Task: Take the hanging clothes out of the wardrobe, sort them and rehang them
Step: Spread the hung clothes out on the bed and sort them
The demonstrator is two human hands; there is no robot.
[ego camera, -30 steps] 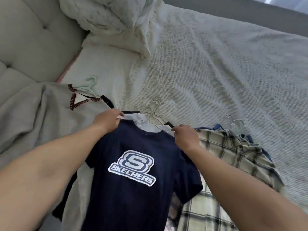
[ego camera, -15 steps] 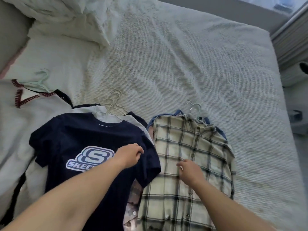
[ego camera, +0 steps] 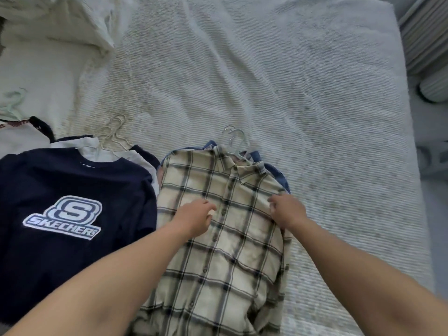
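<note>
A cream and black plaid shirt (ego camera: 218, 275) lies buttoned on the bed, on top of a blue garment (ego camera: 278, 175), with metal hangers (ego camera: 234, 139) sticking out at the collar. My left hand (ego camera: 196, 217) rests on the shirt's front next to the button line, fingers loosely curled. My right hand (ego camera: 287, 209) sits at the shirt's right shoulder, fingers curled into the fabric there. Left of it lies a navy T-shirt (ego camera: 72, 251) with a white logo, stacked over a white garment (ego camera: 89, 146) on thin hangers (ego camera: 114, 132).
A pale garment with dark trim (ego camera: 19, 139) and a mint hanger (ego camera: 12, 103) lie at the far left. The white textured bedspread (ego camera: 291, 93) stretches beyond the clothes. Rumpled bedding (ego camera: 60, 18) fills the top left. A ribbed round object (ego camera: 434, 86) stands beyond the bed's right edge.
Both hands let go of the navy T-shirt's shoulders and moved right onto the plaid shirt. The view swung right with them.
</note>
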